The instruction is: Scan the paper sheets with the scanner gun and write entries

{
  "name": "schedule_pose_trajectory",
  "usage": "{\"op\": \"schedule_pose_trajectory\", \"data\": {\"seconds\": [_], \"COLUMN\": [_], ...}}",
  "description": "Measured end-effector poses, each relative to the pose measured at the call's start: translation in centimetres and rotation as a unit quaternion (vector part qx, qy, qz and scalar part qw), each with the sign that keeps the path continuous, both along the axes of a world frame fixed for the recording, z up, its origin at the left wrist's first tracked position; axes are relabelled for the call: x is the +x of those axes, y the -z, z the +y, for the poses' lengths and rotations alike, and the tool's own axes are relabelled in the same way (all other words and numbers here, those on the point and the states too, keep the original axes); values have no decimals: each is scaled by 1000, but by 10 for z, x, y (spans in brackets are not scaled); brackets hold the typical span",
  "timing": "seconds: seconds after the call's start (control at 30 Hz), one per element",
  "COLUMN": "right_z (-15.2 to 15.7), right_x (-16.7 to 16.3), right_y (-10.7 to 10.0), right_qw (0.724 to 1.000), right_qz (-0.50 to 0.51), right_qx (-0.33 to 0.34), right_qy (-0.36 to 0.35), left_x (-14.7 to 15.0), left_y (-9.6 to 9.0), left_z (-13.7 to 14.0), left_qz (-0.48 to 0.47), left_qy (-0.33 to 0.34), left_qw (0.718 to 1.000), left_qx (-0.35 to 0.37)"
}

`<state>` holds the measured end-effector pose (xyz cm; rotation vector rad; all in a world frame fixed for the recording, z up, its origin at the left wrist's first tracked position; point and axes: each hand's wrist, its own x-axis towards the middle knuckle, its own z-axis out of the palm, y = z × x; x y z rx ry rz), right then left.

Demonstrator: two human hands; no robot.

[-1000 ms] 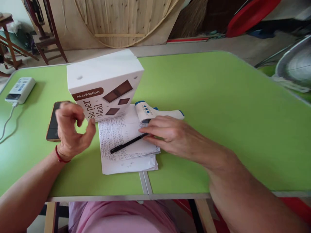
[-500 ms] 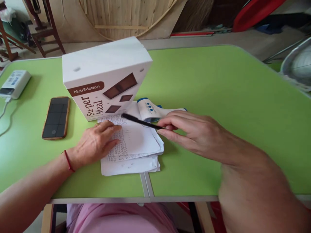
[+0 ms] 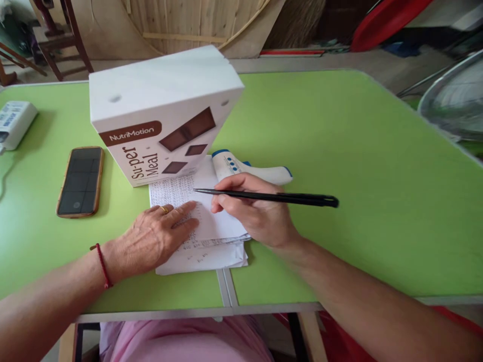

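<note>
My right hand [image 3: 256,208] grips a black pen [image 3: 298,197] in a writing hold, its tip pointing left over the upper part of the paper; whether the tip touches cannot be made out. The stacked paper sheets [image 3: 222,221] carry rows of small handwriting along their left side. My left hand [image 3: 158,236] lies flat across the left edge of the sheets, fingers stretched out and holding nothing. Just behind the sheets stands a white NutriMotion box [image 3: 162,115]. A white and blue handheld thermometer [image 3: 264,173] lies beyond my right hand, partly hidden by it.
Left of the box lies a phone [image 3: 81,181] in a brown case. A white charger-like block [image 3: 15,123] with a cable sits at the far left of the green table [image 3: 339,130]. Beyond the right edge stands a fan-like round object [image 3: 456,100].
The pen has been turned round in my right hand, from a loose fingertip grip to a writing hold. My right hand moved left over the paper; my left hand shifted slightly nearer.
</note>
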<state>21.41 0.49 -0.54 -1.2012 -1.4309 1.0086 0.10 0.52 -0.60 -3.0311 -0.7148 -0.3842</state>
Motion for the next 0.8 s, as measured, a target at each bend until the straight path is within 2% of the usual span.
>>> {"op": "schedule_pose_trajectory", "data": {"seconds": [0.1, 0.23, 0.43, 0.8], "right_z": [2, 1, 0, 0], "right_x": [-3, -3, -3, -5], "right_y": [9, 14, 13, 14], "right_qw": [999, 993, 987, 982], "right_qz": [-19, -89, -124, -145], "right_qx": [-17, 40, 93, 108], "right_qy": [29, 69, 46, 44], "left_x": [0, 0, 0, 1], "left_y": [-1, -1, -1, -1], "left_z": [0, 0, 0, 1], "left_qz": [-3, -6, -2, -7], "left_qy": [-5, -12, -17, -17], "left_qw": [1000, 1000, 1000, 1000], "left_qx": [-13, -19, -8, 0]}}
